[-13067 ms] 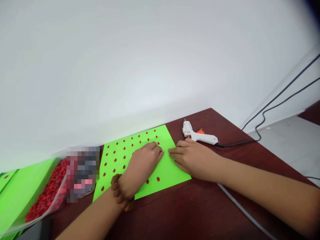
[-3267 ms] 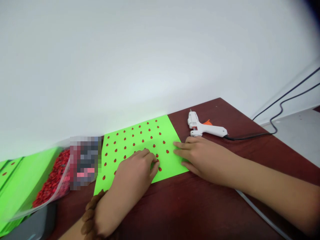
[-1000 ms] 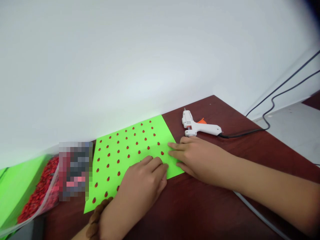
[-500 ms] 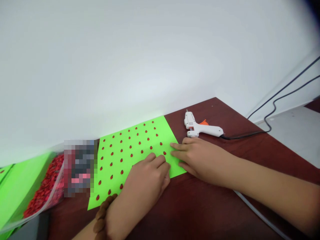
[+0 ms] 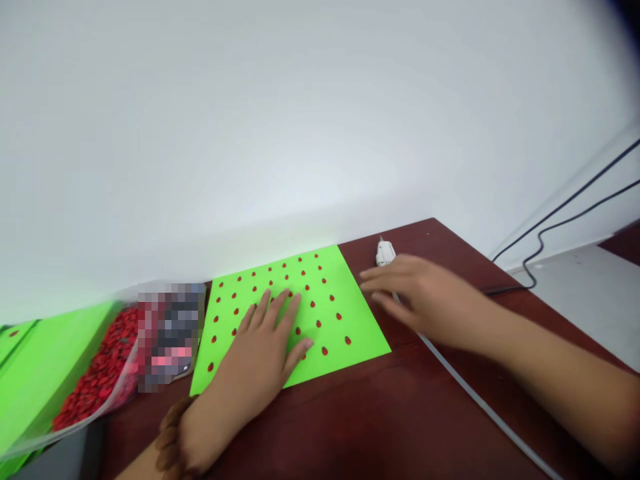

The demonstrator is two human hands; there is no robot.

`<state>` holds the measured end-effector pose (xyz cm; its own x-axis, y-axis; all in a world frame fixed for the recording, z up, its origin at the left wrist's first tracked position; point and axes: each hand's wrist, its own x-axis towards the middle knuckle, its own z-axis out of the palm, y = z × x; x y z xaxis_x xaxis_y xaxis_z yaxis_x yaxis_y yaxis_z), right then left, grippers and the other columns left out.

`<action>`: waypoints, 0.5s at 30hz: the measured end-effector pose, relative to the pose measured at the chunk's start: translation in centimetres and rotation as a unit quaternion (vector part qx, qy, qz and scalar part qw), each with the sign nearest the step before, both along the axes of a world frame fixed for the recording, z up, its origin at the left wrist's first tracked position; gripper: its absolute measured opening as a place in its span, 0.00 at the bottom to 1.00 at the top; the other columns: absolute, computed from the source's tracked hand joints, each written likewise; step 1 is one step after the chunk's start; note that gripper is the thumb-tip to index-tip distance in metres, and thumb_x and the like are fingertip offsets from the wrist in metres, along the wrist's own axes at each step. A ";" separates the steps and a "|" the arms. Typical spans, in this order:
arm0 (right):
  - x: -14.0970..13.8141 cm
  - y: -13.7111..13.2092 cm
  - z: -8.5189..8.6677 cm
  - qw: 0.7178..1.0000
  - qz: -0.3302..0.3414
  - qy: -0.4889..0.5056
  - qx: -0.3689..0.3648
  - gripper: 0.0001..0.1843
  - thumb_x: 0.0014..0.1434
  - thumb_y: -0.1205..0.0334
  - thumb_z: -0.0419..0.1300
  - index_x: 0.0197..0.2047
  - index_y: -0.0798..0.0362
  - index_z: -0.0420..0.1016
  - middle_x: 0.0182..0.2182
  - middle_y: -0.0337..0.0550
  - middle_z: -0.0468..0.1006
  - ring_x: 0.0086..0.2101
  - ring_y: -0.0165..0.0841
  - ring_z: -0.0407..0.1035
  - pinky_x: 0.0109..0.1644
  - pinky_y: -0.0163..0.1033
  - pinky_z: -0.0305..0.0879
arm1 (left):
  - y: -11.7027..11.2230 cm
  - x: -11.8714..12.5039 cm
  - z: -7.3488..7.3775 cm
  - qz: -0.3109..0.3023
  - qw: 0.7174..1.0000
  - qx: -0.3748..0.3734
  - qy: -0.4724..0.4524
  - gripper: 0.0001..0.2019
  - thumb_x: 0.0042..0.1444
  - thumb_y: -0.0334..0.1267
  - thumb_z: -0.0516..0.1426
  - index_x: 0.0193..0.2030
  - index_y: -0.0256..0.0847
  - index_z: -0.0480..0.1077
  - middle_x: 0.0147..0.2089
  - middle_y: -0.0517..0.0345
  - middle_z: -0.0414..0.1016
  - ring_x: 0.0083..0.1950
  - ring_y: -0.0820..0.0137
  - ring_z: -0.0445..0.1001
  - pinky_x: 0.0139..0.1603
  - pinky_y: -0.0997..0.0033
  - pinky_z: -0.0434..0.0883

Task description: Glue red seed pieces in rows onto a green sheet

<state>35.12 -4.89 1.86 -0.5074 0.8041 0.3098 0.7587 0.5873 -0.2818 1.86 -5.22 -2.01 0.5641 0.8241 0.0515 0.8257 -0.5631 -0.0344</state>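
Observation:
A bright green sheet [image 5: 345, 280] dotted with rows of small red pieces lies on the dark red table [image 5: 380, 427]. My left hand [image 5: 265, 340] rests flat on the sheet, fingers spread and open. My right hand [image 5: 420, 293] hovers just right of the sheet, above a white glue gun [image 5: 385, 253] that it mostly hides. Its fingers are stretched out and slightly blurred, and it holds nothing that I can see.
A clear bag of red pieces [image 5: 95, 380] lies at the left next to more green sheets [image 5: 40, 373]. A glue stick or cable [image 5: 475, 400] runs across the table toward me. Black cords [image 5: 565, 213] trail along the white wall at the right.
My left hand has moved from the sheet's near right corner to its middle and flattened out. My right hand has lifted off the sheet's edge and moved right, over the glue gun.

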 end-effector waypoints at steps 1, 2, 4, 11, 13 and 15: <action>1.2 0.4 0.4 0.999 -0.049 0.016 0.005 0.17 0.73 0.60 0.56 0.55 0.47 0.85 0.52 0.46 0.87 0.51 0.44 0.79 0.56 0.52 0.75 | -0.1 -0.2 -0.5 0.006 1.000 -0.012 0.006 0.36 0.75 0.58 0.48 0.81 0.41 0.55 0.82 0.41 0.57 0.82 0.38 0.52 0.74 0.31 0.64; 2.4 0.7 0.7 0.995 -0.096 0.012 -0.004 0.18 0.74 0.58 0.55 0.57 0.46 0.84 0.50 0.46 0.88 0.51 0.46 0.79 0.53 0.52 0.76 | -0.3 -0.4 -0.9 0.010 1.000 -0.022 0.011 0.36 0.75 0.59 0.47 0.82 0.42 0.54 0.82 0.42 0.54 0.82 0.37 0.50 0.75 0.29 0.62; 4.7 0.9 0.5 0.987 -0.144 -0.055 -0.054 0.21 0.73 0.55 0.55 0.62 0.48 0.81 0.52 0.50 0.87 0.52 0.50 0.79 0.53 0.56 0.76 | -0.5 -0.5 -1.3 0.019 0.999 -0.035 0.020 0.35 0.76 0.58 0.46 0.82 0.42 0.54 0.83 0.43 0.51 0.82 0.36 0.49 0.75 0.26 0.61; 6.7 -0.2 -4.1 0.970 -0.171 -0.158 -0.070 0.33 0.69 0.58 0.57 0.75 0.53 0.66 0.58 0.57 0.81 0.51 0.50 0.80 0.56 0.56 0.75 | -1.3 -0.8 -1.6 0.005 1.000 -0.009 -0.008 0.33 0.75 0.57 0.49 0.80 0.45 0.58 0.81 0.44 0.56 0.80 0.35 0.56 0.72 0.25 0.64; 6.3 -0.2 -4.7 0.967 -0.178 -0.174 -0.055 0.31 0.67 0.62 0.56 0.72 0.55 0.70 0.53 0.57 0.82 0.49 0.50 0.80 0.55 0.56 0.75 | -1.5 -0.9 -2.0 -0.001 1.000 0.007 -0.019 0.33 0.75 0.57 0.49 0.80 0.45 0.58 0.81 0.44 0.58 0.80 0.35 0.57 0.72 0.25 0.65; 6.0 -0.1 -4.7 0.964 -0.182 -0.186 -0.051 0.28 0.65 0.65 0.56 0.67 0.57 0.73 0.51 0.58 0.82 0.48 0.50 0.80 0.53 0.55 0.75 | -1.5 -1.1 -2.3 -0.006 0.999 0.025 -0.027 0.34 0.74 0.58 0.49 0.79 0.42 0.61 0.80 0.43 0.60 0.79 0.35 0.59 0.71 0.26 0.66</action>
<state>41.12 -4.99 -2.89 -0.2464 0.9665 0.0717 0.9691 0.2465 0.0072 0.79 -6.74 -4.31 0.5688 0.8132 0.1230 0.8206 -0.5712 -0.0187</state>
